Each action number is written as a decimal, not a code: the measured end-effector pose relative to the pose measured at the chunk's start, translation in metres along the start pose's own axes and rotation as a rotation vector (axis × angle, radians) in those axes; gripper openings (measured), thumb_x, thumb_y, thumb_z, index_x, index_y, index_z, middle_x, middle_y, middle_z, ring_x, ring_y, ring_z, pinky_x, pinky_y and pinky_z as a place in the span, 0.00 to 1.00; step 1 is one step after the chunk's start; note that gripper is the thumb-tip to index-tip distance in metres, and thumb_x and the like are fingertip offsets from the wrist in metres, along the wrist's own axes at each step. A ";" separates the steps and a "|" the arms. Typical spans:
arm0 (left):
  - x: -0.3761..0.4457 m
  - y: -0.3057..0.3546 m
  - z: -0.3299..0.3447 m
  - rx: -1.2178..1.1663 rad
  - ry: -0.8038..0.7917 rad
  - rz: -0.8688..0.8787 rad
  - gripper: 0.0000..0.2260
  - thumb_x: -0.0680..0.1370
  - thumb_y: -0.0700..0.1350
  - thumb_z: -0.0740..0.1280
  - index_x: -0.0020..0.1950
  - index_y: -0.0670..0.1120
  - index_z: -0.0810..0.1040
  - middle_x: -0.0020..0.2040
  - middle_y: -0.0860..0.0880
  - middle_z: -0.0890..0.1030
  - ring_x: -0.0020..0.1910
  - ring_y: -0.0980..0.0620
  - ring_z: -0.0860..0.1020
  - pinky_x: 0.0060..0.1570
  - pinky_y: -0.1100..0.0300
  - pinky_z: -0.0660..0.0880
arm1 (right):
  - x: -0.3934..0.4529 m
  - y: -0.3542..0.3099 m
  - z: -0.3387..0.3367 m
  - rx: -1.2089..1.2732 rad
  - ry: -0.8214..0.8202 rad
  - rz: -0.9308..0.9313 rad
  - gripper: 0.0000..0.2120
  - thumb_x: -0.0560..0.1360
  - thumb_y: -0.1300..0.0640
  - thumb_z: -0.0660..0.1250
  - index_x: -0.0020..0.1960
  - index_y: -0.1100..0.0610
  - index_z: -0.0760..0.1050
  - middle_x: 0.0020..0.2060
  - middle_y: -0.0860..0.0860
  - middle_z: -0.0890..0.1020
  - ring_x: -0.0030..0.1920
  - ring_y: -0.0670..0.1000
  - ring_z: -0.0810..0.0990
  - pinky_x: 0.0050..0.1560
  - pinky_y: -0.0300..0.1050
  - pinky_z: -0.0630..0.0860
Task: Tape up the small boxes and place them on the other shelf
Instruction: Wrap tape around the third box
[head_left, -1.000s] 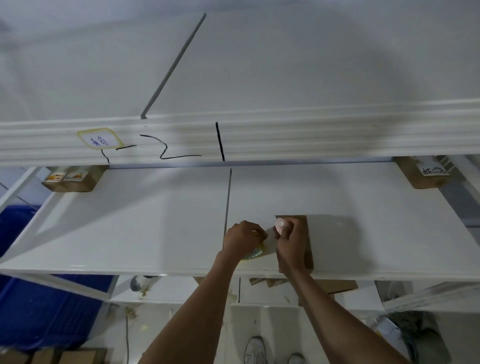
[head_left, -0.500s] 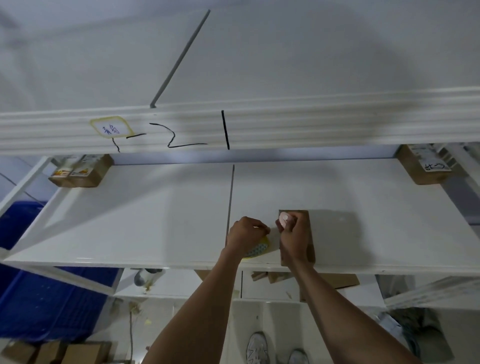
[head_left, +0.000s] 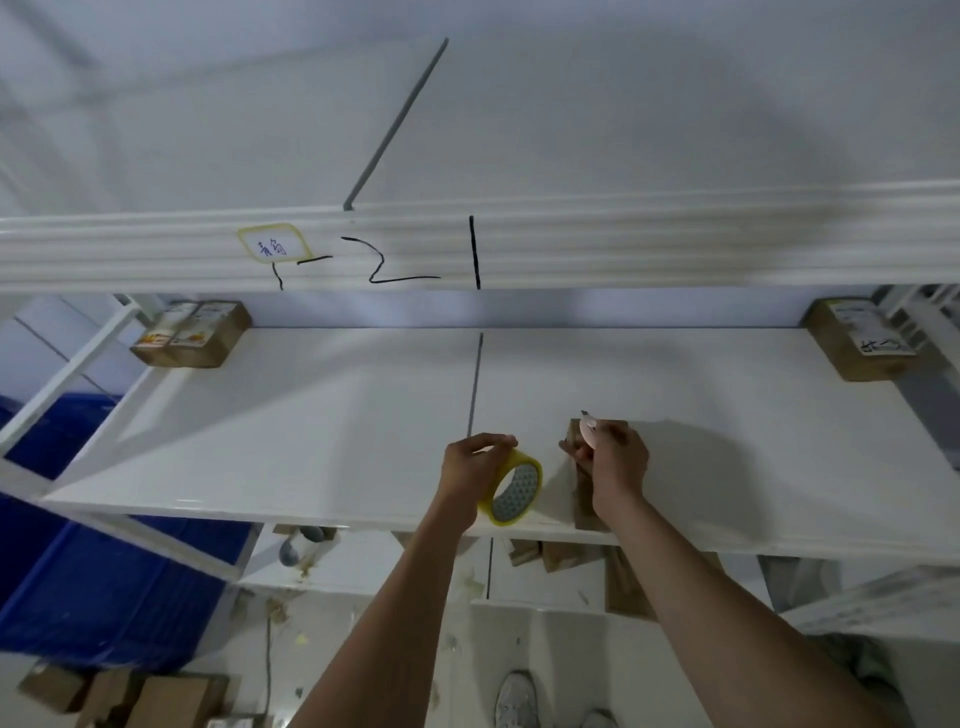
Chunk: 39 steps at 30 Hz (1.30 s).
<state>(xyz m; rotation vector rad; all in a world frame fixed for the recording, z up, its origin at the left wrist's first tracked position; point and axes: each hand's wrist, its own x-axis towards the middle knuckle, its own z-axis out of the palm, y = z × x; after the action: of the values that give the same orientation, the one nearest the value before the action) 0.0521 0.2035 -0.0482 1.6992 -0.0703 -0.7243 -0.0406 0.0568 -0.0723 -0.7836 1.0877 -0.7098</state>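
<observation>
Cardboard, brown and plain: a small box (head_left: 584, 488) lies on the white shelf (head_left: 311, 441) near its front edge, partly hidden under the person's right hand (head_left: 615, 462). That hand rests on the box top, its fingers (head_left: 571, 449) curled around a small pale cutter (head_left: 588, 427) whose tip points away from the body. Just left of the box, the left hand (head_left: 470, 467) grips a roll of yellowish clear tape (head_left: 514, 486), fingers wrapped over its outer rim; the roll stands on edge, tilted, and whether it touches the shelf is unclear.

The box looks light and fairly stiff, though thin card may dent under pressure; it is probably best held by its two long sides with a palm steadying the lid. The tape roll is rigid, with a slick outer face, so a grip through or across the core seems safest.

On the rail of the shelf above, a yellow-edged label (head_left: 271, 242) carries blue handwriting too small to read, beside black marker strokes resembling "2 1". Two more cardboard boxes sit at the back corners: the left one (head_left: 192, 335) bears orange printed stickers, the right one (head_left: 857, 338) a white label with illegible dark marks. Taping seems not yet finished
</observation>
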 end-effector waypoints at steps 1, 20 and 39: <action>-0.002 0.002 0.004 -0.027 -0.004 0.008 0.04 0.76 0.40 0.73 0.48 0.43 0.87 0.45 0.52 0.86 0.43 0.53 0.82 0.40 0.65 0.77 | 0.000 -0.009 -0.001 0.072 0.008 0.036 0.07 0.78 0.65 0.68 0.55 0.65 0.77 0.48 0.59 0.81 0.34 0.50 0.81 0.40 0.51 0.84; -0.040 0.007 0.070 0.033 0.008 0.050 0.05 0.77 0.45 0.73 0.43 0.54 0.86 0.49 0.50 0.85 0.48 0.49 0.82 0.40 0.60 0.79 | 0.038 -0.044 -0.127 -1.047 0.065 -0.163 0.11 0.75 0.52 0.74 0.44 0.61 0.84 0.38 0.54 0.85 0.39 0.51 0.80 0.42 0.41 0.74; -0.073 0.000 0.035 -0.045 0.117 0.126 0.03 0.77 0.45 0.73 0.48 0.49 0.86 0.45 0.49 0.86 0.44 0.53 0.84 0.40 0.64 0.78 | -0.070 -0.068 -0.012 -1.158 -0.599 -0.342 0.07 0.76 0.59 0.73 0.51 0.62 0.86 0.48 0.56 0.86 0.45 0.52 0.84 0.45 0.41 0.82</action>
<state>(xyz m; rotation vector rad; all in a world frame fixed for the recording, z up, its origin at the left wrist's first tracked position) -0.0242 0.2041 -0.0202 1.6744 -0.0781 -0.5280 -0.0814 0.0749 0.0153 -2.0506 0.7385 -0.0089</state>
